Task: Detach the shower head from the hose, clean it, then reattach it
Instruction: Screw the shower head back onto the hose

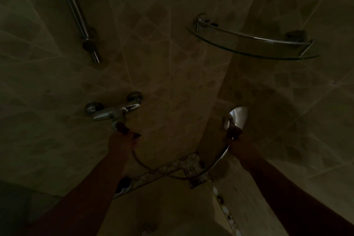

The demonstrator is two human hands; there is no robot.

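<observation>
The left hand [122, 136] is curled at the hose [172, 175] end under the mixer tap [113, 112], the shower head [236, 116] is gripped by the right hand [234, 137], apparently still joined, so unscrewing is judged next.

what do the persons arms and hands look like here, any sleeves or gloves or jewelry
Both forearms are bare up to the frame edge, with no sleeves in view. The left hand and right hand wear no gloves. The left fingernails look dark, possibly polished. The dim light hides any rings or bracelets.
</observation>
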